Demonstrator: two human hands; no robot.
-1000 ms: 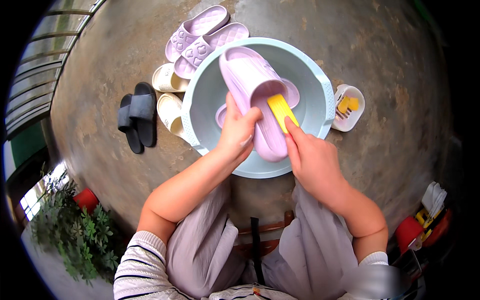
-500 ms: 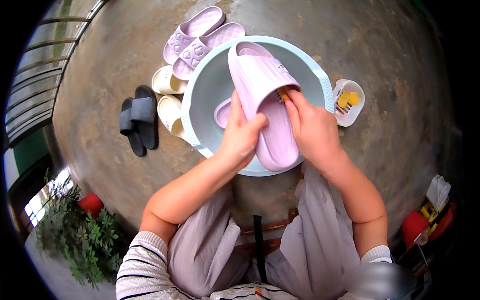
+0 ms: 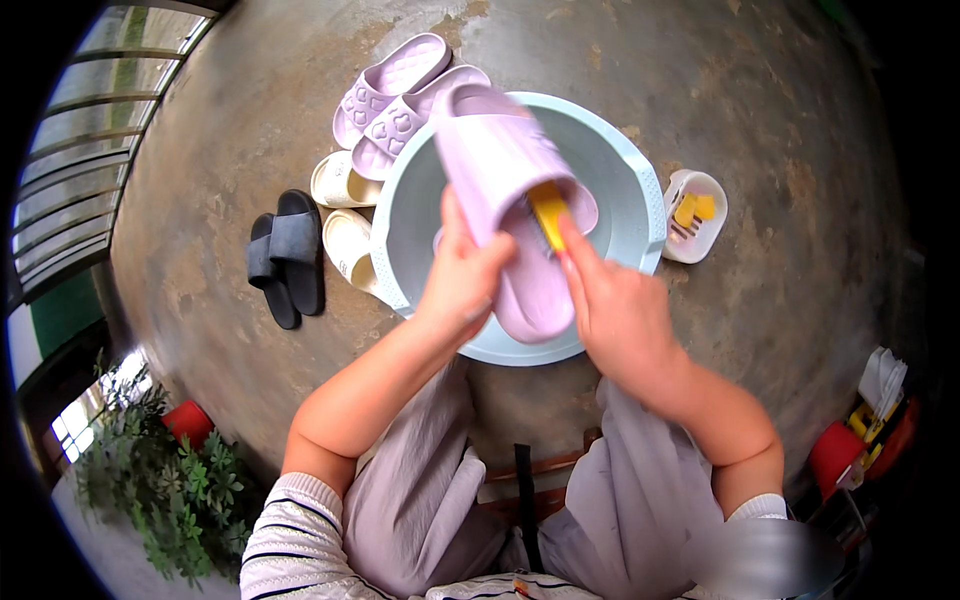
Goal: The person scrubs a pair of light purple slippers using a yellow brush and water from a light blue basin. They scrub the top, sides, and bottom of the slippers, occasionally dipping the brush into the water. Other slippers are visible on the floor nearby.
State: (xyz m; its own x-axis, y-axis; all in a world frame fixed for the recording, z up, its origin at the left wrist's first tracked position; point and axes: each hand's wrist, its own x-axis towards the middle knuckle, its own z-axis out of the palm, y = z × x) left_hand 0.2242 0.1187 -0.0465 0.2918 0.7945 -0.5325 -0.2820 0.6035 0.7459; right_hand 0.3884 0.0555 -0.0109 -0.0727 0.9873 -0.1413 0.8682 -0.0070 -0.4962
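Observation:
My left hand (image 3: 462, 277) grips a lilac slide sandal (image 3: 500, 195) by its side and holds it tilted over a pale blue basin (image 3: 640, 200). My right hand (image 3: 612, 305) holds a yellow scrub brush (image 3: 549, 212), whose head is pushed under the sandal's strap. Another lilac sandal lies in the basin below, mostly hidden.
A pair of lilac slides (image 3: 400, 95), a cream pair (image 3: 345, 210) and a black pair (image 3: 285, 250) lie on the concrete floor left of the basin. A small white dish with yellow soap (image 3: 693, 215) sits to its right. A green plant (image 3: 160, 480) and red pots stand nearby.
The sandal was raised and tilted further up. My right hand slid the brush from the sole's edge into the strap opening.

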